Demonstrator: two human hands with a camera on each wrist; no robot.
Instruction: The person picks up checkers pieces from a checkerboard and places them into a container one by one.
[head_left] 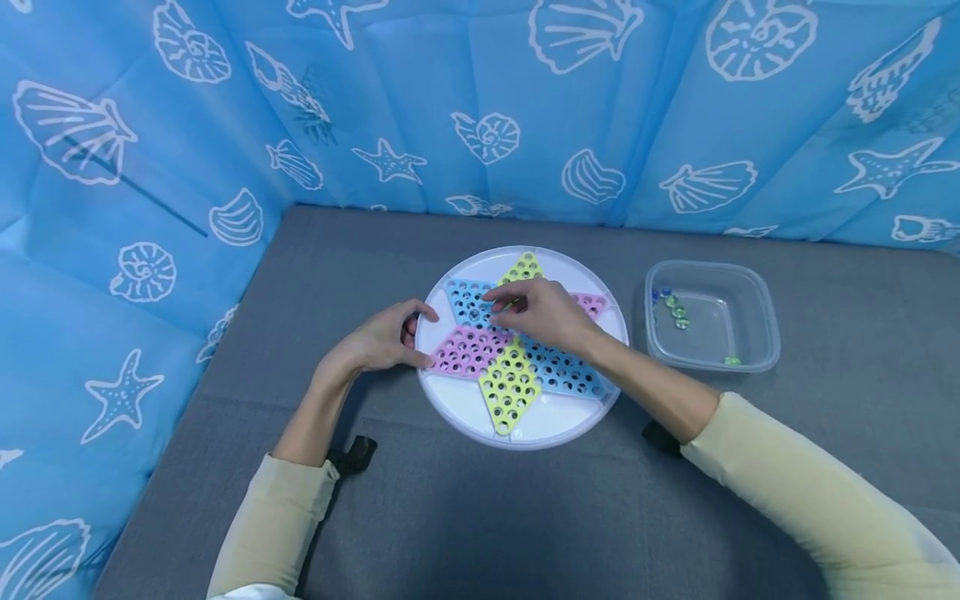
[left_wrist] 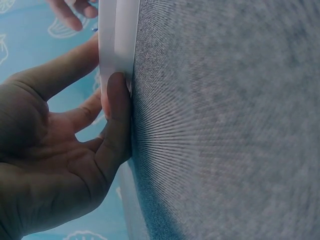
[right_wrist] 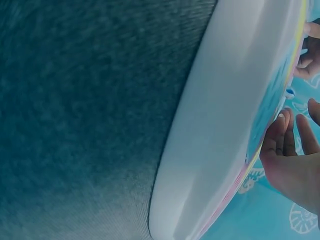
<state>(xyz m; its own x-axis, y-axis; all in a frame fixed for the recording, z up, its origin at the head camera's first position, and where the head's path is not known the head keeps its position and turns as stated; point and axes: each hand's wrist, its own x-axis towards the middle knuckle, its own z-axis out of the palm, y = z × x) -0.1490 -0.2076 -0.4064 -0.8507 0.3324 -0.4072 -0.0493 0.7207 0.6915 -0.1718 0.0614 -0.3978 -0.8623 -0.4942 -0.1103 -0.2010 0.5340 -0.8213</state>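
Observation:
A round white Chinese checkers board (head_left: 551, 417) lies on the table, its star of pink, yellow and light blue sections pierced with holes. One clear bluish marble (head_left: 474, 315) sits on the upper-left blue section; the right wrist view shows this marble (right_wrist: 290, 93) standing proud of the surface. My left hand (head_left: 386, 337) grips the board's left rim, its thumb and index finger spread along the edge. My right hand (head_left: 543, 312) hovers over the upper part of the star, fingertips just right of the marble. Its thumb and fingers are apart, and nothing shows between them.
Right of the board stands a clear plastic container (head_left: 768, 333) with several blue and green marbles (head_left: 677, 312) inside. Grey cloth (head_left: 480, 517) covers the table. A blue seashell-patterned curtain (head_left: 525, 92) hangs along the back and left edges.

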